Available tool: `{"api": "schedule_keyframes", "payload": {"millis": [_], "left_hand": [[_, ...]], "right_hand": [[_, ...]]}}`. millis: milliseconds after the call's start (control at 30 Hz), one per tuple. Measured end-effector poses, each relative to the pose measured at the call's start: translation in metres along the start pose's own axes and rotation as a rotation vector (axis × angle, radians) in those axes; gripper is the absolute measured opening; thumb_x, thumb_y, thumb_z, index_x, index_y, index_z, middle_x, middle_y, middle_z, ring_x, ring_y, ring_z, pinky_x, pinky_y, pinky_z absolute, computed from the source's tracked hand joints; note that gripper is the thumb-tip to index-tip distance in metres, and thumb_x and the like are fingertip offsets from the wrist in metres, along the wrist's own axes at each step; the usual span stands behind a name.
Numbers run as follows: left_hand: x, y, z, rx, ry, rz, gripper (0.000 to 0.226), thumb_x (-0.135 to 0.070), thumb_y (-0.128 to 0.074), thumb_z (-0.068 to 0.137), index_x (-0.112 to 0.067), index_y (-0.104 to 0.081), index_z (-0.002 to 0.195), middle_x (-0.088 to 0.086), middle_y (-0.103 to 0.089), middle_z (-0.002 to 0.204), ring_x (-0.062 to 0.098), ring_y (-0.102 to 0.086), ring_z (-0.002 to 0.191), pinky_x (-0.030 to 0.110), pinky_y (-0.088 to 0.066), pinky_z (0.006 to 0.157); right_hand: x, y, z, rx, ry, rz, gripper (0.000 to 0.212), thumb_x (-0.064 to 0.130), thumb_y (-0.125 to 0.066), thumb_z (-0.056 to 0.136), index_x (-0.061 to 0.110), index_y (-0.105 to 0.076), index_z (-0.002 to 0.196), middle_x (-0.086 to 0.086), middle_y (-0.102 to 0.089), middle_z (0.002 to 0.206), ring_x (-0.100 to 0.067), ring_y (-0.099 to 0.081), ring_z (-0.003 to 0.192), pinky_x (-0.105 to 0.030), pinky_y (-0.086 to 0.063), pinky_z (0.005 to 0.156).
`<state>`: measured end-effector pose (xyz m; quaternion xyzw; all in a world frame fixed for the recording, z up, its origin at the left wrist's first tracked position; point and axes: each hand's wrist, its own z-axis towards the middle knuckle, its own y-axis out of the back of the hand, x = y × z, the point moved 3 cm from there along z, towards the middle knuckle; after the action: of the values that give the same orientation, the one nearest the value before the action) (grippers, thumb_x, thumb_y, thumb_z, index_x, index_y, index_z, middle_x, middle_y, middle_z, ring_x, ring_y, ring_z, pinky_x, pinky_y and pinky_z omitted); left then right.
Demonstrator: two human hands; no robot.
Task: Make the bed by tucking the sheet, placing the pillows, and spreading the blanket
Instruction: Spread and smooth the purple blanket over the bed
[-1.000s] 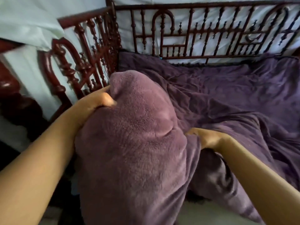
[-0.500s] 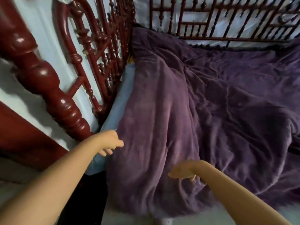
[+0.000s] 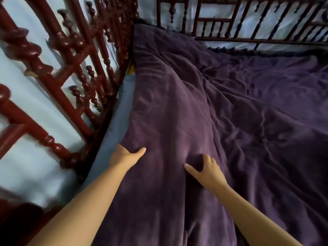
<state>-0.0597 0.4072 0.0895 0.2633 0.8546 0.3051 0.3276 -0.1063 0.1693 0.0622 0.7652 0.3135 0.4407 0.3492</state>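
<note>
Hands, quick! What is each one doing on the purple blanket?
Left hand: open, fingers pressing flat on the fuzzy purple blanket.
Right hand: open, fingers spread, pushing into the blanket.

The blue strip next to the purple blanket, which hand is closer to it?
Left. The left hand rests on the purple blanket right at its edge beside the blue strip. The right hand presses the blanket farther toward the bed's middle, away from the strip.

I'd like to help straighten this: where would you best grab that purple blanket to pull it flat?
Probably the blanket's left edge, beside the blue sheet strip. Come from the near left, by the left hand: that edge lies exposed, while folds run diagonally away rightward.
</note>
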Motion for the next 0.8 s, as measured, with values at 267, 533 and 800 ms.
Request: {"api": "schedule_keyframes", "payload": {"millis": [267, 533, 800], "left_hand": [[-0.011, 0.025, -0.018, -0.05, -0.236, -0.591, 0.025, 0.0, -0.065, 0.077, -0.022, -0.054, 0.077, 0.005, -0.064, 0.091, 0.028, -0.062, 0.087, 0.039, -0.052, 0.081], [0.027, 0.128, -0.086, -0.481, -0.441, -0.633, 0.04, -0.002, -0.069, 0.067, -0.009, -0.062, 0.106, 0.007, -0.062, 0.098, 0.028, -0.063, 0.092, 0.039, -0.053, 0.082], [0.073, 0.071, -0.046, -0.244, -0.143, 0.403, 0.085, -0.014, -0.06, 0.084, -0.013, -0.006, 0.15, 0.019, -0.018, 0.151, 0.036, -0.025, 0.138, 0.046, -0.032, 0.109]], "right_hand": [[0.014, -0.001, 0.007, -0.112, 0.048, 0.062, 0.036, 0.026, -0.047, 0.095, 0.004, -0.044, 0.066, -0.027, -0.066, 0.082, -0.036, -0.063, 0.088, -0.036, -0.04, 0.07], [0.089, 0.035, -0.088, -0.077, 0.379, 0.045, 0.054, 0.022, -0.051, 0.092, 0.018, -0.023, 0.046, 0.001, -0.032, 0.045, -0.021, -0.043, 0.057, -0.025, -0.021, 0.056], [0.073, -0.058, -0.079, 0.15, 0.041, -0.147, 0.044, 0.033, -0.035, 0.097, -0.004, -0.047, 0.117, -0.024, -0.055, 0.127, -0.037, -0.052, 0.117, -0.038, -0.043, 0.09]]}}
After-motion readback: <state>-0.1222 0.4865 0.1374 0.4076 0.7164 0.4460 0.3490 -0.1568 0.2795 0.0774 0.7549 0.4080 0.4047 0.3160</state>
